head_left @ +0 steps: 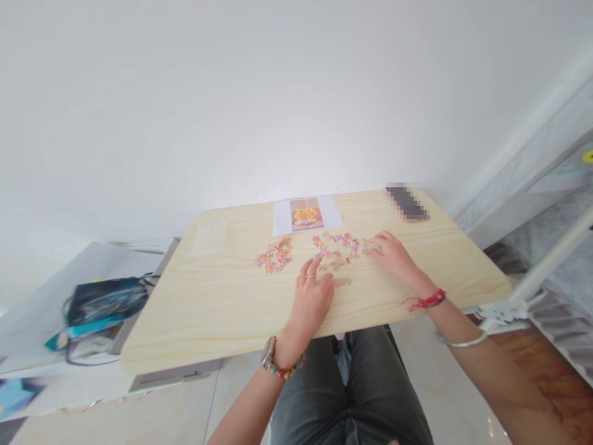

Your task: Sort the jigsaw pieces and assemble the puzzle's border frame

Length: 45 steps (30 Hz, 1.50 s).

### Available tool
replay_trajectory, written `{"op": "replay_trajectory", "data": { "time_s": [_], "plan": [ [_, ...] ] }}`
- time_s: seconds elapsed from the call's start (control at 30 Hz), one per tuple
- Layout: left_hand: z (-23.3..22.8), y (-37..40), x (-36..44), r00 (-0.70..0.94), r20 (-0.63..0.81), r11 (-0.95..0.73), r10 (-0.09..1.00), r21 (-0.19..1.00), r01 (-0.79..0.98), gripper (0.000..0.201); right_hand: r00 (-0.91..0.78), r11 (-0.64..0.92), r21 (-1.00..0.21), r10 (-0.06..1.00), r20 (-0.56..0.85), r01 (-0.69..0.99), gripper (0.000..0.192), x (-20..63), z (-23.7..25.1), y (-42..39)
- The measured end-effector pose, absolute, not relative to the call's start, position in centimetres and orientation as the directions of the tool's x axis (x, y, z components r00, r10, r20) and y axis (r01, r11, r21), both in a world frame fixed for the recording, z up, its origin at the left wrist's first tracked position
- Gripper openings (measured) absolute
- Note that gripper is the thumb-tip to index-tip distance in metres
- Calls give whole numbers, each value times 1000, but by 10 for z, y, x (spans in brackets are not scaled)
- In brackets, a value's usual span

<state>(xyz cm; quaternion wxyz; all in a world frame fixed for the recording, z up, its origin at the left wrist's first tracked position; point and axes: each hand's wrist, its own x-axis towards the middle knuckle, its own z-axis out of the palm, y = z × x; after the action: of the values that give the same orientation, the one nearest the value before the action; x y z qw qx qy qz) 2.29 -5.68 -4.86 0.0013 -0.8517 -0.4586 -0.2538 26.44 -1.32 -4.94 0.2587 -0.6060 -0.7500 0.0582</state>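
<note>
Small pastel puzzle pieces lie in two groups on a light wooden table (194, 309): a tight heap (275, 254) to the left and a spread-out patch (337, 249) in the middle. My left hand (311, 296) rests flat on the table with its fingers reaching into the near edge of the spread-out patch, close to a single loose piece (343, 282). My right hand (393, 254) lies palm down at the right edge of that patch, fingertips touching pieces. I cannot see a piece lifted in either hand.
A white sheet with a picture of a yellow and orange figure (306, 214) lies at the table's far edge. A phone (407, 203) lies at the far right corner. A dark blue bag (104, 301) sits on a low surface to the left. A white metal frame (546, 266) stands to the right.
</note>
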Motion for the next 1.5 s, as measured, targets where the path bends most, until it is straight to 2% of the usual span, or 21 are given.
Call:
{"op": "replay_trajectory", "data": {
  "time_s": [0.2,0.4,0.7,0.87,0.93,1.0,1.23,1.4,1.5],
  "plan": [
    [-51,-63,15,423,474,-571,772,225,790,10,-28,83,-282,981,193,956,21,257,-46,8],
    [-52,-69,6,404,465,-546,787,222,808,12,-29,49,-160,992,125,986,20,253,-39,11],
    [-54,-70,7,405,463,-548,788,228,805,13,-74,134,-278,974,214,951,12,269,-39,6],
    [-53,-71,12,412,455,-551,790,232,801,13,-309,405,-372,905,293,835,10,263,-38,-16],
    [-52,-72,15,422,445,-559,790,238,795,15,-410,504,-358,859,308,786,8,256,-39,-29],
    [-52,-74,18,438,435,-571,787,242,785,15,-452,535,-319,840,301,782,6,250,-42,-40],
    [-52,-76,23,453,436,-587,778,248,770,14,-433,489,-233,865,253,841,9,249,-43,-48],
    [-51,-72,19,441,449,-580,777,237,779,18,-340,395,-211,905,256,894,12,264,-35,-26],
    [-51,-67,14,421,458,-558,783,217,801,13,-275,319,-190,935,224,929,14,271,-33,-8]
  ]
}}
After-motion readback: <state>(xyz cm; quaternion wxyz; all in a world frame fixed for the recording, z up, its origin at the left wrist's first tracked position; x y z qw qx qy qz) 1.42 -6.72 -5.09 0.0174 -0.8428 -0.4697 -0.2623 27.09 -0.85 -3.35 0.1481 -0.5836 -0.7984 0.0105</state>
